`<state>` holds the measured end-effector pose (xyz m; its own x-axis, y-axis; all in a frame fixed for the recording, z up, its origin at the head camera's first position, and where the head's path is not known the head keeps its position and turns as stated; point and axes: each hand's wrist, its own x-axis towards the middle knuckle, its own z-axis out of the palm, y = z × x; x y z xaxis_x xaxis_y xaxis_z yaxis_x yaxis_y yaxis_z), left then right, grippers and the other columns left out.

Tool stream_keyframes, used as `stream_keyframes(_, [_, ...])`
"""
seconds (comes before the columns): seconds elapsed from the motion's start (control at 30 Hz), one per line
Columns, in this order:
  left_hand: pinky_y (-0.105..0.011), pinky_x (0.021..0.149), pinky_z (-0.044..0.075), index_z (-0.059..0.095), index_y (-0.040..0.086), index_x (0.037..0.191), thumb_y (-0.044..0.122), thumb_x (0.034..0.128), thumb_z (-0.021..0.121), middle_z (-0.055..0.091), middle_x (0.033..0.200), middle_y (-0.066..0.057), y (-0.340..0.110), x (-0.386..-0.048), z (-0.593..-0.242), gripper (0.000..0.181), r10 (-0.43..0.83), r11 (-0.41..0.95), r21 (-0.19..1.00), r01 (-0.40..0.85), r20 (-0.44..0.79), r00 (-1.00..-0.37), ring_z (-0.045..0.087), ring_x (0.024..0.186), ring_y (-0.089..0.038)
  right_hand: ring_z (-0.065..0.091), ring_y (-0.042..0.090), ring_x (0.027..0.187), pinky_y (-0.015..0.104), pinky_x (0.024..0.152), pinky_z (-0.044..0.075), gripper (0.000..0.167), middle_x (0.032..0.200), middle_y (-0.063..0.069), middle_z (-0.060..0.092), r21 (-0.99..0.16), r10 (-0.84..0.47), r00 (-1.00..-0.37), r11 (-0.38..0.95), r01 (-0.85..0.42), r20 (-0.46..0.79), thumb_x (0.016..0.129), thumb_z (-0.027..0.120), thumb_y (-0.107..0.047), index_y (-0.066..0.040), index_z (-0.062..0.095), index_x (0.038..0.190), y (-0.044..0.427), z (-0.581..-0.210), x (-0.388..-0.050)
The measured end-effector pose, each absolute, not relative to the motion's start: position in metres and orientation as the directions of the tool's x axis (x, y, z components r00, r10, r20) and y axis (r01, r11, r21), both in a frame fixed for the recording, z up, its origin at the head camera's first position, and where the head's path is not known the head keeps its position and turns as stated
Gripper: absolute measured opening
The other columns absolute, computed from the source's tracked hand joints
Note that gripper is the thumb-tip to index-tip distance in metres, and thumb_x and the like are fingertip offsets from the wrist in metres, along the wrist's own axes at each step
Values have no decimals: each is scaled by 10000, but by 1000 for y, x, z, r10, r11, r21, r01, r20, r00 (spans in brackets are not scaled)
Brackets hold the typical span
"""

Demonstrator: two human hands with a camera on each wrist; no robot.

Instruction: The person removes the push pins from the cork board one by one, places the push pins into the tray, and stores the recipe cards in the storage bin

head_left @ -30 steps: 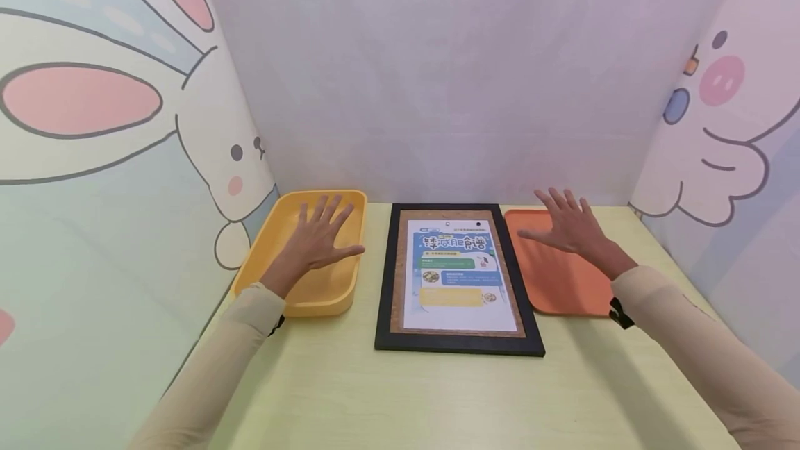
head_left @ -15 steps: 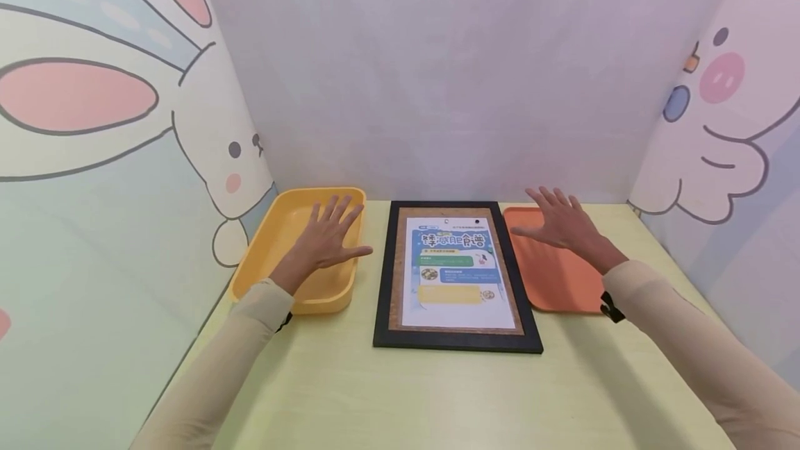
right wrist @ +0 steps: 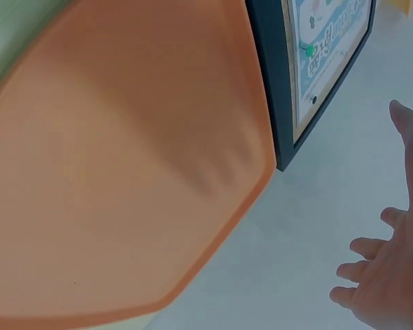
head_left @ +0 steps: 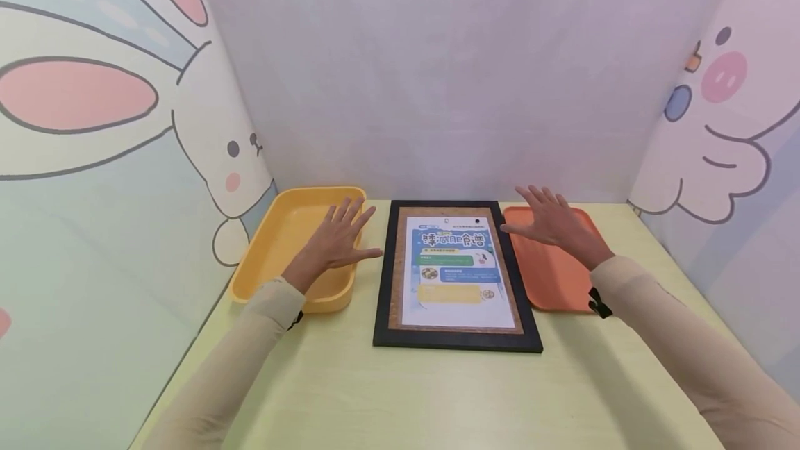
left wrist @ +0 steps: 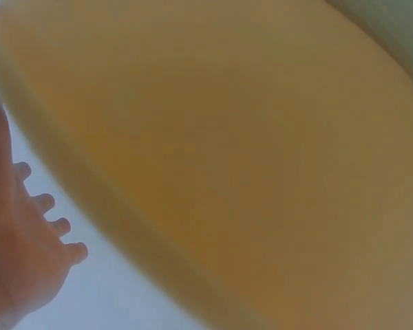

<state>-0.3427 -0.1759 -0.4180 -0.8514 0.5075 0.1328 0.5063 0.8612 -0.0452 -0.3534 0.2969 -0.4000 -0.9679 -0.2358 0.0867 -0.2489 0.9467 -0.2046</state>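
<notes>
In the head view my left hand (head_left: 331, 244) hovers with spread fingers over the right part of a yellow tray (head_left: 265, 255), touching nothing. My right hand (head_left: 556, 224), also spread, hangs above an orange tray (head_left: 556, 276). Between them a black frame (head_left: 459, 340) lies on the table, with a printed sheet (head_left: 462, 314) on its brown board. The left wrist view shows the yellow tray (left wrist: 227, 151) large beside my left hand (left wrist: 20, 247). In the right wrist view the orange tray (right wrist: 124, 206) carries a hand-shaped shadow, and my right hand (right wrist: 392, 268) is apart from it.
The pale wooden table (head_left: 406, 394) runs toward the front. Behind it hangs a plain light curtain (head_left: 437, 75). A wall with a rabbit picture (head_left: 212, 137) stands at the left, one with a pig picture (head_left: 706, 151) at the right.
Both hands have moved inward, the left one to the right and the right one to the left. The trays and the frame lie as before; the view has shifted slightly.
</notes>
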Motion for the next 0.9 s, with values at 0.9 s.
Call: stream_keyframes(0.9, [-586, 1264, 74, 212, 195, 1677, 788, 895, 562, 113, 1740, -129, -140, -343, -435, 1042, 526, 849, -6, 528, 87, -846, 83, 1594, -389, 175, 550, 1520, 700, 1212, 93, 1028, 1654, 320, 231, -176, -276, -956, 941, -290, 100, 901, 714, -611, -42, 270, 1633, 264, -413, -369])
